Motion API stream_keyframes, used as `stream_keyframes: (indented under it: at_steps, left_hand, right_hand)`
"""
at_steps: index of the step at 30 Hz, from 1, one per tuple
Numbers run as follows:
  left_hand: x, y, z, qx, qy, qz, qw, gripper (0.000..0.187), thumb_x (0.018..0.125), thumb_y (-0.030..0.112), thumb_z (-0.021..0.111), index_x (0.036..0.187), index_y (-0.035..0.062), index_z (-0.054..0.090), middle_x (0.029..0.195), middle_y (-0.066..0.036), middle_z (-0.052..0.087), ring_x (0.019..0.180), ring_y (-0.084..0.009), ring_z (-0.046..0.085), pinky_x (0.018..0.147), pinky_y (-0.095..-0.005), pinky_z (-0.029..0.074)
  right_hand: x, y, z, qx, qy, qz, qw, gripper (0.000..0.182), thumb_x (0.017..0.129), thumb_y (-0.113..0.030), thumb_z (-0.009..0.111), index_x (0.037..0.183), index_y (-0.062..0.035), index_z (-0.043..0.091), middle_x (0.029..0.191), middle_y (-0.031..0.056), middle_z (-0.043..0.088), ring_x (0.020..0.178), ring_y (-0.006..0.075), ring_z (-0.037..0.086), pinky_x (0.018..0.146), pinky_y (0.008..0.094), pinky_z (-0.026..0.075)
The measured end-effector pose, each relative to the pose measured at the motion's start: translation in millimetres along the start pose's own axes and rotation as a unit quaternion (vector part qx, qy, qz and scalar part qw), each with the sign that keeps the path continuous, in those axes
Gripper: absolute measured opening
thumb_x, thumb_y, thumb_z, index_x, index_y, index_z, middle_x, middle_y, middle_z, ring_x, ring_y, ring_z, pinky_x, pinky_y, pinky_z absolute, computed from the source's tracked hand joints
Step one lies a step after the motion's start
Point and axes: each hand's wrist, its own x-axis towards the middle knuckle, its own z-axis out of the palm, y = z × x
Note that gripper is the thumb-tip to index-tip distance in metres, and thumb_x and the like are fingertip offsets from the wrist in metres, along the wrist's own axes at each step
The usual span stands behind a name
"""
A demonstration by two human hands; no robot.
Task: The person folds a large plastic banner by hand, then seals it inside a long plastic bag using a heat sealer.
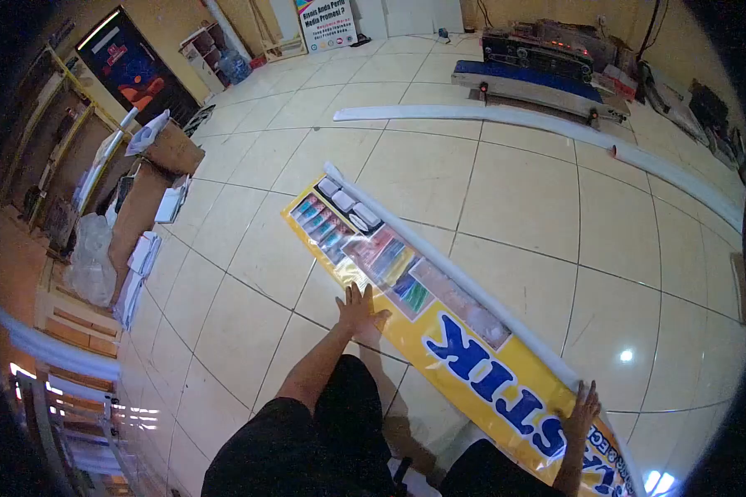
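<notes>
A yellow printed banner with big blue letters and product photos lies diagonally on the tiled floor, partly unrolled. Along its far long edge runs the white rolled part. My left hand rests on the banner's near edge, beside the photos, with its fingers spread. Further right, my right hand lies over the lettering near the white roll, fingers stretched out and apart. The banner's right end runs out past my right arm and is partly out of sight.
Long white rolls lie across the floor ahead. Behind them stands a large printing machine. To the left are a cardboard box, folded white sheets, a clear plastic bag and wooden shelving.
</notes>
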Motion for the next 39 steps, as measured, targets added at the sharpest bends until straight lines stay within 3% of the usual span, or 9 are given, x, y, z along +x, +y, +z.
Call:
stream_keyframes:
  at_steps: [13,14,15,17,20,26,28,32,39]
  left_hand:
    - [52.0,-24.5,28.5,0.212,0.174,0.019,0.961,0.096,0.076,0.076,0.047,0.146,0.0121,0.029,0.153,-0.014,0.02,0.139,-0.0436,0.016,0.095,-0.0804,0.006]
    - [118.2,-77.6,67.4,0.456,0.457,0.09,0.758,0.091,0.08,0.072,0.045,0.148,0.0139,0.025,0.153,-0.016,0.019,0.14,-0.043,0.016,0.093,-0.0811,0.007]
    - [115.2,-31.2,40.0,0.29,0.188,-0.118,0.931,0.092,0.081,0.071,0.045,0.149,0.0151,0.019,0.153,-0.018,0.016,0.14,-0.0417,0.015,0.092,-0.0814,0.009]
    - [143.0,2.3,45.8,0.131,0.513,0.126,0.839,0.094,0.08,0.069,0.048,0.15,0.0141,0.016,0.153,-0.023,0.01,0.142,-0.0375,0.011,0.099,-0.0755,0.011]
    - [79.6,152.4,39.8,0.023,0.285,0.188,0.94,0.085,0.085,0.063,0.046,0.149,0.0125,0.02,0.152,-0.025,0.007,0.142,-0.0393,0.009,0.103,-0.0701,0.012]
    - [-68.4,362.5,216.6,0.047,0.214,0.294,0.93,0.077,0.091,0.055,0.045,0.149,0.0135,0.016,0.153,-0.021,0.012,0.141,-0.041,0.01,0.101,-0.0717,0.017]
    - [-73.1,251.7,139.9,-0.002,0.073,0.269,0.961,0.074,0.092,0.055,0.041,0.149,0.0141,0.018,0.153,-0.021,0.008,0.141,-0.0417,0.009,0.104,-0.0688,0.012]
    - [-42.4,225.1,140.8,0.178,0.115,0.234,0.949,0.07,0.094,0.053,0.038,0.15,0.0159,0.016,0.154,-0.021,0.011,0.141,-0.0405,0.011,0.103,-0.0695,0.015]
    - [68.8,129.3,137.1,0.146,0.082,0.231,0.958,0.074,0.093,0.057,0.038,0.149,0.0146,0.015,0.154,-0.019,0.009,0.142,-0.0388,0.011,0.103,-0.0688,0.017]
  right_hand:
    - [-15.6,269.2,110.8,-0.113,0.049,0.1,0.987,0.038,0.092,-0.035,0.05,0.116,-0.0072,0.059,0.114,0.0152,0.059,0.107,0.0357,0.053,0.093,0.0496,0.039]
    - [17.9,243.0,119.9,-0.196,0.195,0.006,0.961,0.033,0.091,-0.032,0.053,0.107,-0.005,0.062,0.103,0.0155,0.062,0.097,0.0355,0.057,0.089,0.0488,0.041]
    - [43.4,181.8,89.5,-0.195,0.07,0.024,0.978,0.029,0.088,-0.03,0.057,0.099,-0.0036,0.064,0.094,0.0173,0.063,0.089,0.035,0.059,0.086,0.0488,0.043]
    - [103.6,31.9,47.4,0.099,0.057,-0.08,0.99,0.033,0.083,-0.029,0.059,0.106,-0.0061,0.063,0.105,0.0164,0.061,0.097,0.0328,0.058,0.089,0.0464,0.043]
    - [156.3,-170.6,11.0,0.287,0.176,-0.246,0.909,0.046,0.075,-0.028,0.062,0.117,-0.0098,0.062,0.123,0.015,0.059,0.11,0.0295,0.057,0.092,0.0429,0.044]
    - [108.5,-95.6,35.9,0.153,0.173,-0.286,0.93,0.061,0.08,-0.03,0.058,0.139,-0.0274,0.042,0.142,0.0174,0.04,0.127,0.0357,0.041,0.108,0.0571,0.022]
    - [71.7,-62.4,67.0,0.122,0.046,-0.197,0.972,0.06,0.083,-0.033,0.059,0.14,-0.0268,0.042,0.145,0.0183,0.035,0.135,0.0386,0.03,0.109,0.0614,0.015]
    - [40.9,73.0,56.6,-0.022,0.272,-0.078,0.959,0.058,0.077,-0.038,0.066,0.13,-0.021,0.05,0.14,0.0144,0.037,0.131,0.035,0.033,0.106,0.0557,0.027]
    - [143.3,95.8,52.2,0.016,0.002,-0.205,0.979,0.027,0.089,-0.026,0.05,0.109,-0.0125,0.062,0.107,0.0097,0.064,0.103,0.0259,0.06,0.087,0.0408,0.047]
